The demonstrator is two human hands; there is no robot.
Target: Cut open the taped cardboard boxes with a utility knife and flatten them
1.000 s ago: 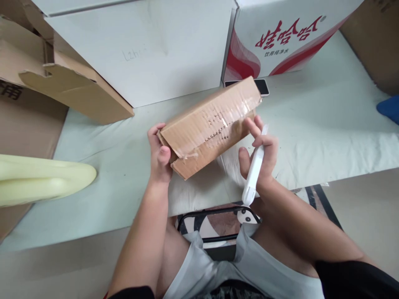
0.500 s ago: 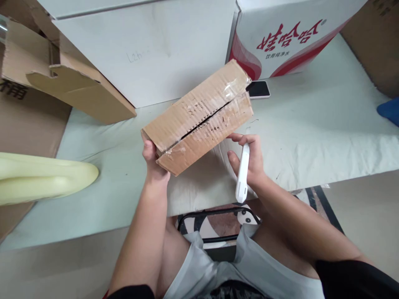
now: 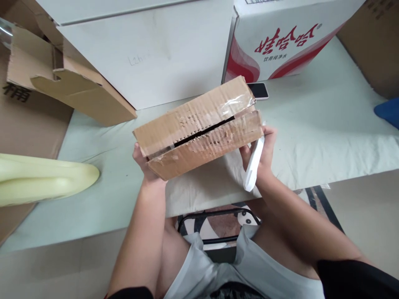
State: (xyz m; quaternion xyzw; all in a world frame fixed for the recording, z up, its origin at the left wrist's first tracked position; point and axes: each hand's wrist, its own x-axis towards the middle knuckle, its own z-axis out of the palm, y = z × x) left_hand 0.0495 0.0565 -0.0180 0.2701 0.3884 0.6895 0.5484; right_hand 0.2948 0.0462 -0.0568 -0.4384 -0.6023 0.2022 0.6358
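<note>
A worn cardboard box (image 3: 199,128) is held tilted above the cloth-covered surface, its right end higher. Along its facing side runs a dark open slit with torn, perforated edges, and clear tape shines near the right end. My left hand (image 3: 146,164) is closed around the box's lower left corner, the fingers partly hidden behind it. In my right hand (image 3: 264,151) is a slim white plastic box cutter (image 3: 254,166), pointing down toward me; no blade shows. The fingers of this hand also touch the box's right end, and some are hidden by it.
Behind the box stand a large white carton (image 3: 149,62) and a red-and-white carton (image 3: 280,45), with a phone (image 3: 260,90) lying before them. Left are an open brown carton (image 3: 90,95) and a pale yellow object (image 3: 52,179). A blue object (image 3: 388,111) sits far right.
The box has turned closer to level, its right end swinging down and toward me, and its slit looks wider. My right hand has moved up and right, meeting the box's right end.
</note>
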